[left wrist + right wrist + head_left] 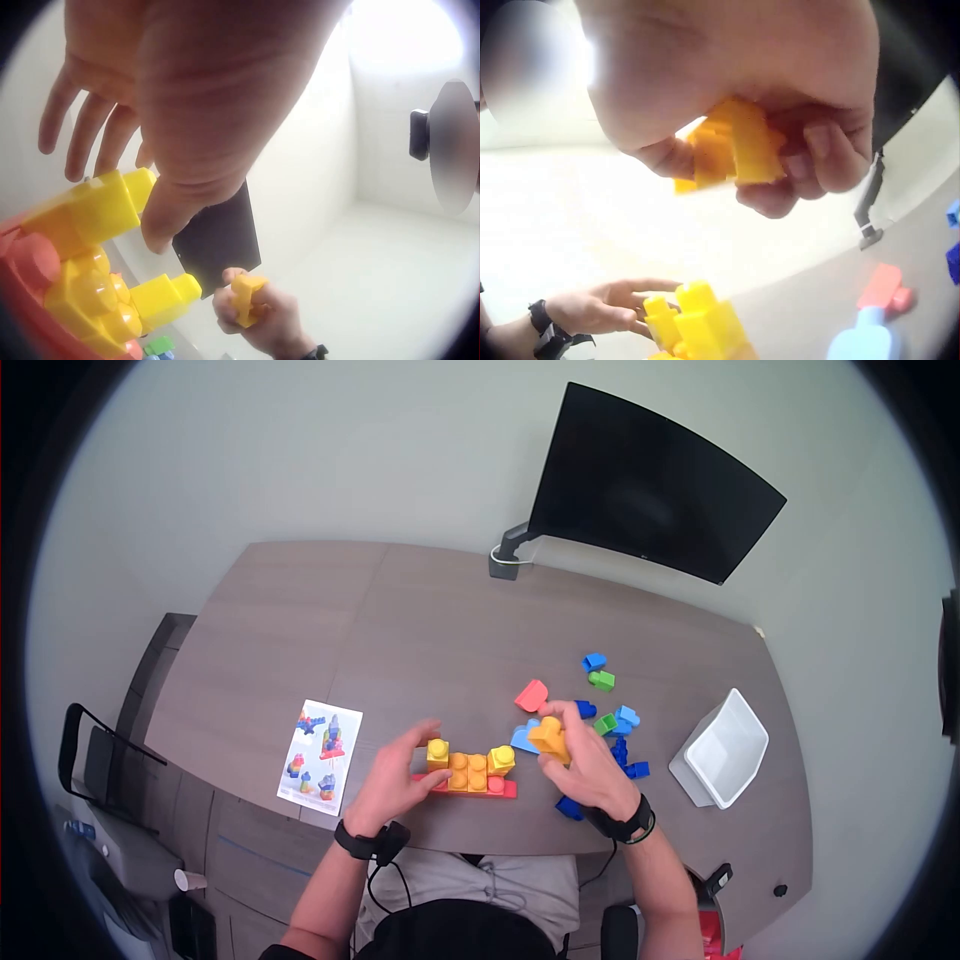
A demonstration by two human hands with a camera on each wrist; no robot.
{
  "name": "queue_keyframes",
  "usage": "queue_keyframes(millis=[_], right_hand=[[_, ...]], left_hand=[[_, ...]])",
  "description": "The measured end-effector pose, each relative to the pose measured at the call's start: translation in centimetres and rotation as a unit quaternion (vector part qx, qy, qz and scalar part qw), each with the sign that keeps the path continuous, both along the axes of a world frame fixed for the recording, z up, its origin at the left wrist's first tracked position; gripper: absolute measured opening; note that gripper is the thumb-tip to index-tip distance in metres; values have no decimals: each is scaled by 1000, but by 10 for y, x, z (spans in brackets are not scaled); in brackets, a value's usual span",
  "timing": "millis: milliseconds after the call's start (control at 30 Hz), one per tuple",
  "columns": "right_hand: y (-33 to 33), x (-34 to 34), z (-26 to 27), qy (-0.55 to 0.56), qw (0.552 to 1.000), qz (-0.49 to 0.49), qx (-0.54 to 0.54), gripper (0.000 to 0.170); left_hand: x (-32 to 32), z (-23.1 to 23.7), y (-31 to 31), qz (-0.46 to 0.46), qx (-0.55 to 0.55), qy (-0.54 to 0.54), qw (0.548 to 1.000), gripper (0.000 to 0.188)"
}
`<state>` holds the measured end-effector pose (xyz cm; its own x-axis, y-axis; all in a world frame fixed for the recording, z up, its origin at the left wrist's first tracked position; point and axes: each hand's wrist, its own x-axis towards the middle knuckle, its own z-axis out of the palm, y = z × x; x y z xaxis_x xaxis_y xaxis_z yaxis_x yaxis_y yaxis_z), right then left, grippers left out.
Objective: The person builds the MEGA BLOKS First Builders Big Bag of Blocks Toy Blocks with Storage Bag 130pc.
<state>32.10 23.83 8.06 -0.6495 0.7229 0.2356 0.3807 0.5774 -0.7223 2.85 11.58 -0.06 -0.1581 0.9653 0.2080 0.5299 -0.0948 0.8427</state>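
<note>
My right hand [590,767] holds an orange-yellow toy block [548,738] between thumb and fingers, raised to the right of a block assembly. The assembly has a long red base [482,793], an orange studded block [467,768] in its middle, and two upright yellow blocks at its ends, the left one [438,752] and the right one [501,760]. My left hand [392,775] is at the assembly's left end, its fingers extended behind the left yellow block. In the left wrist view its thumb [161,221] overlaps that block's edge.
Loose blocks lie right of the assembly: a red one [532,696], a light blue one [524,738], green ones [601,680] and several blue ones [637,770]. A white bin [690,760] stands farther right. A picture sheet [320,757] lies left. A monitor [655,480] hangs over the back edge.
</note>
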Motion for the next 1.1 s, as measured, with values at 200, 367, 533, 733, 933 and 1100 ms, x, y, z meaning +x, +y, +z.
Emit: queue_keyframes(millis=[200, 367, 533, 733, 933, 1100], right_hand=[[-23, -44, -4, -90, 975, 95, 182, 40], [-25, -72, -33, -200, 936, 47, 285, 32], [-34, -82, -46, -207, 935, 21, 287, 31], [-28, -82, -79, -272, 944, 11, 188, 32], [-26, -66, -65, -13, 983, 15, 182, 37], [-22, -28, -70, -34, 999, -3, 26, 34]], left_hand=[[3, -6, -5, 2, -23, 18, 1000, 62], [5, -11, -2, 7, -16, -21, 1000, 53], [7, -9, -1, 1, -39, -29, 999, 49], [12, -16, 2, 5, -24, -17, 1000, 48], [18, -14, 12, 6, -39, 20, 999, 53], [15, -19, 12, -3, -76, 20, 997, 37]])
